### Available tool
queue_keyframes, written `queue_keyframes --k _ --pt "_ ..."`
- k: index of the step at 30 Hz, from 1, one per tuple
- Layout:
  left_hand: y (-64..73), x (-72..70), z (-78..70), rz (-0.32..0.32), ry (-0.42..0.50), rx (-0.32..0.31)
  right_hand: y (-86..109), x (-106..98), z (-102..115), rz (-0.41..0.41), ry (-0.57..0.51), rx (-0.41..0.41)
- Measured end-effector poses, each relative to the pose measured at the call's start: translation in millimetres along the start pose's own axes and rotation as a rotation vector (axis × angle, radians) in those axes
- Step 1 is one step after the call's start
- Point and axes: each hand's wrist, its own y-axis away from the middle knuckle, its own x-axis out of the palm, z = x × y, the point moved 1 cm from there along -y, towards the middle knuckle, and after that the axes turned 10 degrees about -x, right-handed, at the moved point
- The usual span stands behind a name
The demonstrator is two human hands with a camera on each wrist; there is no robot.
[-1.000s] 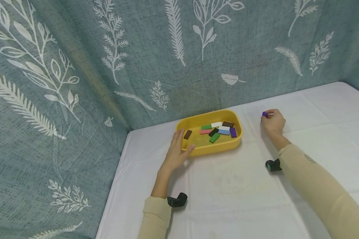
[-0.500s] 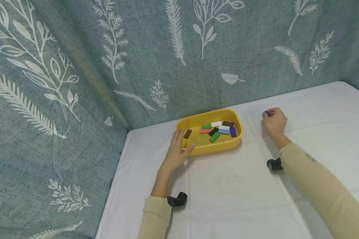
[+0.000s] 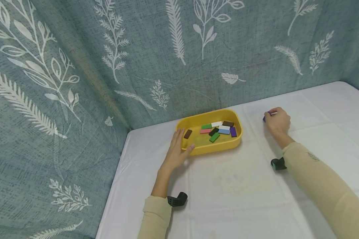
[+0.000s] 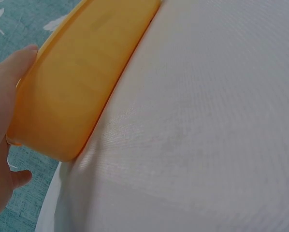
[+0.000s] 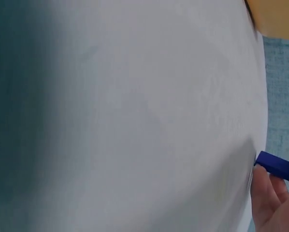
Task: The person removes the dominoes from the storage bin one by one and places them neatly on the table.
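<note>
My left hand [image 3: 176, 153] rests on the left front corner of a yellow plastic tray [image 3: 216, 150], fingers extended along its left rim and thumb over the front rim. In the left wrist view, the thumb lies at the tray's [image 4: 81, 72] edge. To the right of the tray, my right hand [image 3: 279, 122] pinches a small purple rectangular block [image 3: 267, 116] between thumb and fingers. The right wrist view shows this block [image 5: 277, 166] held by its ends, close over the cloth. Inside the tray, a brown block [image 3: 187, 134] lies alone near my left fingers.
Several flat blocks lie grouped on the tray's right side, among them a green block [image 3: 214, 137], a pink block [image 3: 205, 131] and another purple block [image 3: 233, 131]. A white cloth [image 3: 227, 196] covers the table. Behind it hangs a blue-green leaf-patterned curtain [image 3: 197, 83].
My right hand has shifted slightly right, still pinching the purple block, which has turned and shows more of its length. My left hand and the tray stay in place.
</note>
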Motion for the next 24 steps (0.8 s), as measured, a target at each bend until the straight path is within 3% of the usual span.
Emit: queue_keyframes --k 10,24 --pt "-0.1 -0.5 -1.1 0.003 -0.003 -0.008 -1.2 -6.1 -2.2 0.050 0.050 -0.111" --pt "-0.2 -0.3 -0.3 0.002 0.000 -0.004 2.5 -9.4 2.2 0.126 0.211 -0.321"
